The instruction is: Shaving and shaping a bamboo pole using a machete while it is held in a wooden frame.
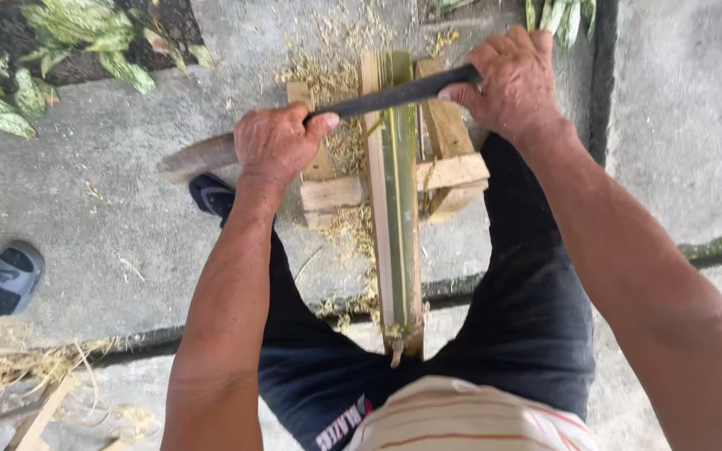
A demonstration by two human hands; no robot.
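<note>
Long dark metal blade (394, 94) gripped at both ends: left hand (276, 144) and right hand (511, 79) fists closed tight. Laid crosswise on green split bamboo strip (396, 192) resting over pale wooden block frame (453, 171). Risk: blade skidding toward thighs; strip sliding off.
</note>
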